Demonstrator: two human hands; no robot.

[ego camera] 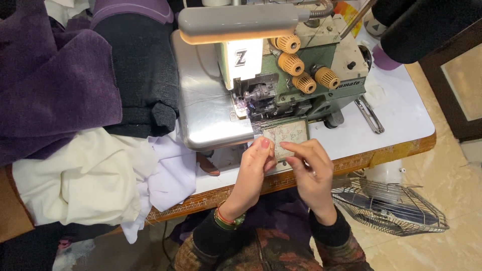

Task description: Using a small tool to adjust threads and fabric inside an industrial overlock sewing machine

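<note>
My left hand and my right hand meet just in front of a green and cream overlock sewing machine. Their fingertips pinch something very small between them; it is too small to name, maybe a thread. The hands sit by the machine's small front cover plate, which has a pale patterned face. The needle and presser foot area lies a little beyond my left fingers. A lamp glows over the machine's shiny metal bed.
Piles of cloth crowd the left: purple, black, cream and pale lilac. Metal tweezers lie on the white table to the right. A wire fan cage stands on the floor at lower right.
</note>
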